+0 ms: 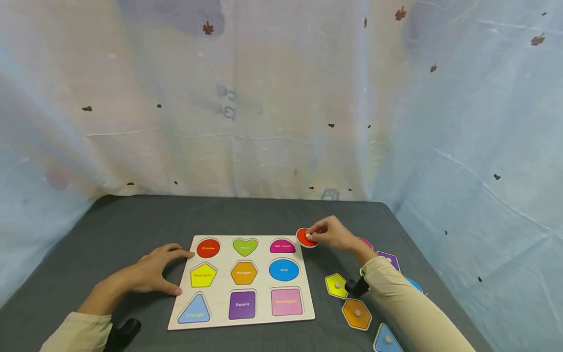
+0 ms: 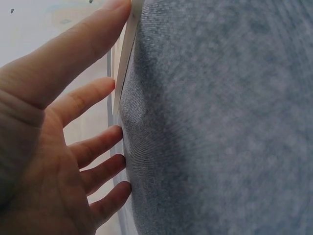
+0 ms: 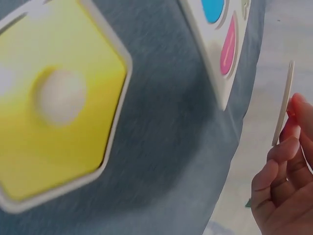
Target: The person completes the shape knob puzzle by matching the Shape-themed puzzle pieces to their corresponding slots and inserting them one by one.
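A wooden shape puzzle board (image 1: 220,293) lies on the dark grey table, with labelled coloured recesses in three rows. My left hand (image 1: 154,271) rests at its left edge, fingers spread; thumb and index fingertip touch the edge, as the left wrist view also shows. My right hand (image 1: 334,233) pinches the small knob of a red round puzzle piece (image 1: 302,237) and holds it by the board's upper right corner. In the right wrist view this piece (image 3: 284,105) appears edge-on, raised off the table. The red recess (image 1: 208,248) marked Circular is at the board's upper left.
Right of the board lie a yellow pentagon piece (image 1: 336,285), an orange hexagon piece (image 1: 357,314) and a blue triangle piece (image 1: 386,341). A purple piece (image 1: 390,259), a pink one (image 1: 366,241) and a blue one (image 1: 414,284) are partly behind the right arm. Pale curtains (image 1: 272,98) hang around the table.
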### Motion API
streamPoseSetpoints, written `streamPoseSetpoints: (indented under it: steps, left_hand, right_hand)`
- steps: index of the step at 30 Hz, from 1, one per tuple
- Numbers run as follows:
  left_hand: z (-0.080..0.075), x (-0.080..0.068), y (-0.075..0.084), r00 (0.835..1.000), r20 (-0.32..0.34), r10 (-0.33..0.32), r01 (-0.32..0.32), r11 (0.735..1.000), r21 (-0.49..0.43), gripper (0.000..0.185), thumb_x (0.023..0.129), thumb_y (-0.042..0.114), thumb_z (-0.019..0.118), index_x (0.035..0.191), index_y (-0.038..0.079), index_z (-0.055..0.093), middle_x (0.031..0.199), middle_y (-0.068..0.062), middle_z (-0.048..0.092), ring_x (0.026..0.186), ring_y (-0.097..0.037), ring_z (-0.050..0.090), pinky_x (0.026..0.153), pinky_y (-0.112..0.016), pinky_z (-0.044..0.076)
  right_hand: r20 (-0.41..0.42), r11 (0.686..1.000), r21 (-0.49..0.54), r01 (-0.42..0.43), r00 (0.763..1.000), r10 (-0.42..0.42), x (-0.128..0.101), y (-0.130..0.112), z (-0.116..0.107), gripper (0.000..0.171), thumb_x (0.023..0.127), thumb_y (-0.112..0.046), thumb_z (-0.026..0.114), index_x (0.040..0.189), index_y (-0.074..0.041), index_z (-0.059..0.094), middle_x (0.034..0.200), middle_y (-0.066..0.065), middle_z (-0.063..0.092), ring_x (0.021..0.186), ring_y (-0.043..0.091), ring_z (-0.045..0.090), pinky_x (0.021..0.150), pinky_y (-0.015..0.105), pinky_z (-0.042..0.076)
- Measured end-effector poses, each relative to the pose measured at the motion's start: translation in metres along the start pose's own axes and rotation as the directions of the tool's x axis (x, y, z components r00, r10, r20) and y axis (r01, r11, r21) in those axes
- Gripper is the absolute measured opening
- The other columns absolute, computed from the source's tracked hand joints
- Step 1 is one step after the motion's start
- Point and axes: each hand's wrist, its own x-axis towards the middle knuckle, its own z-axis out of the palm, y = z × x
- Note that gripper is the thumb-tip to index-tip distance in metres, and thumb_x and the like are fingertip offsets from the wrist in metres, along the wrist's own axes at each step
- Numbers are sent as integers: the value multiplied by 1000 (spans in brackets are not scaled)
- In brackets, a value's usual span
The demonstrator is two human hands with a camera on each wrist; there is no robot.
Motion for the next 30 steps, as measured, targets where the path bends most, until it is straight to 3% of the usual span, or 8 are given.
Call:
streamPoseSetpoints:
  steps: [13,30]
  left_hand:
    - [2,-1,-3,1000,-11,6,-6,1000,-8,90,66,44,92,144,22,54,150,-26,40,132,-53,38,100,-81,31]
    - [1,-1,-2,999,-8,43,-43,999,-17,90,66,45,92,144,21,53,149,-25,41,134,-52,39,101,-79,30]
  right_hand:
    - [3,999,27,47,999,-47,26,-16,29,19,93,-9,71,105,6,76,97,21,76,76,11,66,73,23,58]
    - [17,998,59,34,999,-35,60,-49,71,19,95,-10,70,108,3,76,102,20,76,76,10,65,83,47,61]
